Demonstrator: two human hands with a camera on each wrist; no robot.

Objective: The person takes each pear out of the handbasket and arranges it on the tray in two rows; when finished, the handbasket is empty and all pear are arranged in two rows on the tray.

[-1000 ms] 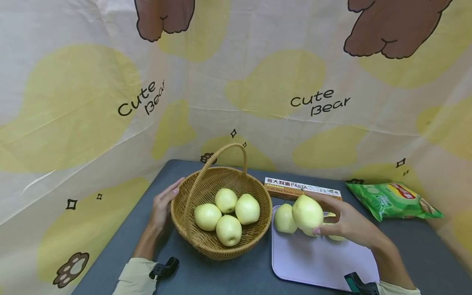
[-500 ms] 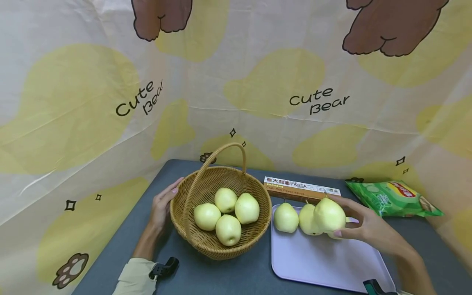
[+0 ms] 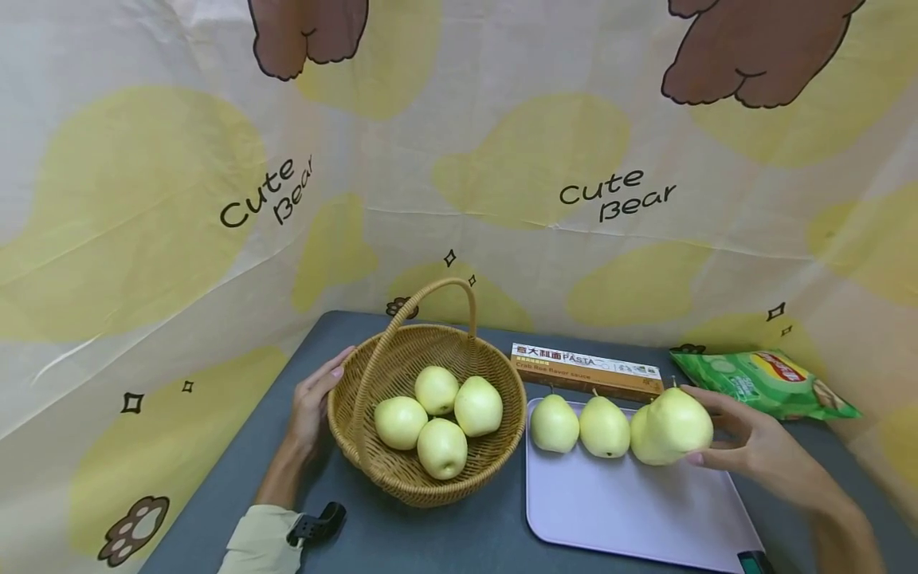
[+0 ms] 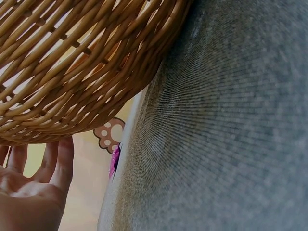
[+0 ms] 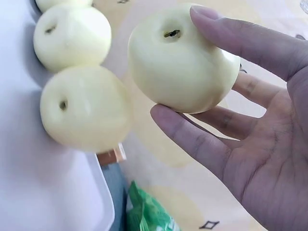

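Bear-print cloth backdrop, dark grey table [image 3: 459, 534] across the bottom of the frame. Right hand [image 3: 760, 454] at lower right grips a pale pear [image 3: 677, 430] between thumb and curled fingers, held just above the right end of a white tray [image 3: 631, 518]. Three more pears [image 3: 577, 424] stand in a row on the tray, the third partly hidden. Left hand [image 3: 311, 406], fingers relaxed and nearly straight, rests against the wicker basket [image 3: 402, 478] at centre, four pears inside. Pasta box [image 3: 584, 368] and green bag [image 3: 760, 381] behind the tray.
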